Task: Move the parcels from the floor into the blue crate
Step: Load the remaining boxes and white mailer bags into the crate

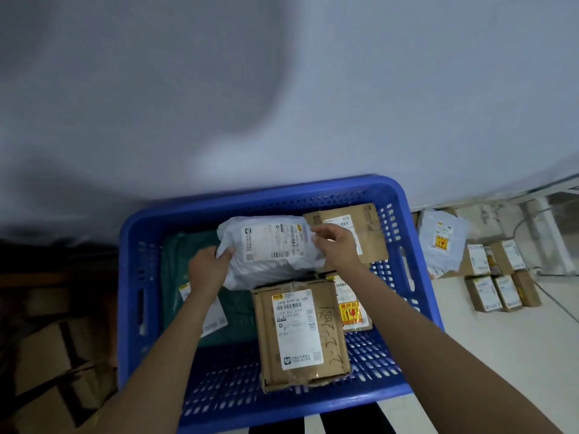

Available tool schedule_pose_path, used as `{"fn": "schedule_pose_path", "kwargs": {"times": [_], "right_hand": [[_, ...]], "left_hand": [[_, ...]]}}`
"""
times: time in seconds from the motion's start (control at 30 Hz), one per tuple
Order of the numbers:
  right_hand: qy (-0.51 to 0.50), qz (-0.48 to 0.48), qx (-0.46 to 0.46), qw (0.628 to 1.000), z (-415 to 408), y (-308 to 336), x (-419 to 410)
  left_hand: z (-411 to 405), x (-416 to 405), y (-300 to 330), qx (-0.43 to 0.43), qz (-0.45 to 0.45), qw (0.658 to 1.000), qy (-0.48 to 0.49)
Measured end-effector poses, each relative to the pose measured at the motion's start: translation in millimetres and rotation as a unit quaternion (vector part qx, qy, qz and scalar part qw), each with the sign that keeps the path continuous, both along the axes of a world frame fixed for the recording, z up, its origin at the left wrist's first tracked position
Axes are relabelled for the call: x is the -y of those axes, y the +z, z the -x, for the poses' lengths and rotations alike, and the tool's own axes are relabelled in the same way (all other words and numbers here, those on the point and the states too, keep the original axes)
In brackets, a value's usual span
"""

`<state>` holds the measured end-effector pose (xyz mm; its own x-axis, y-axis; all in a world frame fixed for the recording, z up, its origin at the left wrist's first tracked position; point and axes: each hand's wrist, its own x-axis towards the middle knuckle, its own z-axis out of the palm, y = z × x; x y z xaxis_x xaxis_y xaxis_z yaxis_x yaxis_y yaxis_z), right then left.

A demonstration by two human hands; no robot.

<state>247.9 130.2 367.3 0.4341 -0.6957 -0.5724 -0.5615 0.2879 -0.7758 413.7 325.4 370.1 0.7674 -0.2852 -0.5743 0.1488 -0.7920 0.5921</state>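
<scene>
White mailer (269, 245), long axis left-right, gripped by both hands over crate (416, 277).

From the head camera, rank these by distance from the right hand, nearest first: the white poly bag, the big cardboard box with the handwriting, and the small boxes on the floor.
Measured from the right hand:
1. White poly bag, held in the crate, touching the hand.
2. Handwritten cardboard box, in the crate, nearer the person.
3. Small floor boxes, outside the crate, at right.
</scene>
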Motion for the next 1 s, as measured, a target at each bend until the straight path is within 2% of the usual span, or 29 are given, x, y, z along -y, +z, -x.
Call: {"fn": "schedule_pose_path", "kwargs": {"times": [0.1, 0.23, 0.6, 0.77, 0.87, 1.0], "right_hand": [[-0.031, 0.026, -0.012, 0.999, -2, -2, 14], [0.023, 0.066, -0.066, 0.995, 5, -8, 15], [0.022, 0.057, -0.082, 0.995, 42, 15, 5], [0.017, 0.050, -0.093, 0.994, 60, 41, -15], [0.035, 0.064, -0.077, 0.994, 63, 65, -28], [0.069, 0.093, -0.055, 0.992, 61, 108, -42]], "left_hand": [[-8, 3, -2, -0.011, 0.016, 1.000, 0.006], [3, 1, -1, -0.010, 0.015, 1.000, -0.018], [11, -29, 20, -0.038, 0.069, 0.995, 0.060], [23, -46, 45, 0.047, 0.090, 0.989, 0.106], [29, -45, 67, 0.104, 0.100, 0.987, 0.073], [33, -31, 105, 0.172, 0.109, 0.979, -0.019]]}}
